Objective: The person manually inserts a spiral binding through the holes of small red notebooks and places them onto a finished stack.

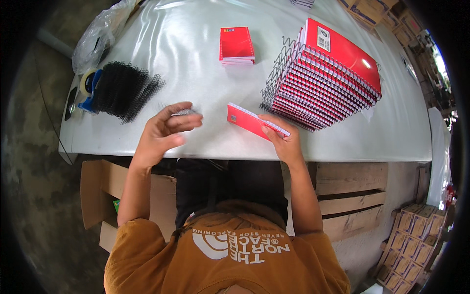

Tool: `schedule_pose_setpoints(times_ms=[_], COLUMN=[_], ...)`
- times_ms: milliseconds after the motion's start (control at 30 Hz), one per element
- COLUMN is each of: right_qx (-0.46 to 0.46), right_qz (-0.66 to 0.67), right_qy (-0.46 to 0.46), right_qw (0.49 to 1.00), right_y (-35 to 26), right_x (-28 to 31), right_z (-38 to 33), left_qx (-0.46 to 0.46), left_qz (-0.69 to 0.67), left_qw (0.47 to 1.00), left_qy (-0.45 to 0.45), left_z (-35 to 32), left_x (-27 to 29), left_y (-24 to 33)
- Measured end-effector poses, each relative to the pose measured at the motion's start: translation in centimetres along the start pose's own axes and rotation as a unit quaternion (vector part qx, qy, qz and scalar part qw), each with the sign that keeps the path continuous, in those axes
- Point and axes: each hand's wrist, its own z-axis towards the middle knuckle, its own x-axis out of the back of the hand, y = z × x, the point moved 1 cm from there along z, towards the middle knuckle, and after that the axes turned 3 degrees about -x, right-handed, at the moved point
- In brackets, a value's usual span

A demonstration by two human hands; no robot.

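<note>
One red notepad (245, 120) clamped in the right hand (283, 139), just left of the near end of a tall stack of spiral-bound red notebooks (323, 81) on a pale, shiny-topped table (196, 63). Right thumb across the red cover, near the end closest to the stack; forefinger over the white punched edge, with most of the notepad jutting leftward out of the grip, away from the stack.

Farther left of the stack, past the notepad's free end, the left hand (164, 128), partly blurred and well apart from the notepad: fingers parted, thumb away from them. Among the upper fingers, a blurred grey wire coil (187, 111); impossible to tell whether pinched or merely behind.

Left of the stack's upper part, a small pile of red booklets (236, 44). At far left of the stack, beyond the left hand, a heap of black wire coils (122, 90), with a blue tape dispenser (88, 104) just beside and a clear plastic bag (100, 39) near. Lower than the stack, off the tabletop: wooden planks (350, 179) beneath, stacked cartons (409, 245) to the right, an open cardboard box (164, 196) well to the left.
</note>
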Motion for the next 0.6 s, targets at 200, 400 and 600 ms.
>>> schedule_pose_setpoints(times_ms=[200,400,600], right_qx=[-0.004,0.001,-0.005], right_qz=[0.001,-0.013,0.000], right_qy=[0.030,0.017,0.014], right_qw=[1.000,1.000,1.000], right_y=[-0.1,-0.1,0.4], right_x=[-0.3,-0.1,-0.1], right_z=[-0.1,0.0,-0.2], left_qx=[-0.040,0.056,0.194], left_qz=[0.344,0.248,0.209], left_qw=[0.938,0.964,0.951], left_qy=[-0.019,-0.082,-0.119], left_z=[2.7,4.2,5.8], left_x=[-2.8,-2.8,-2.1], left_y=[-1.1,-3.0,-2.4])
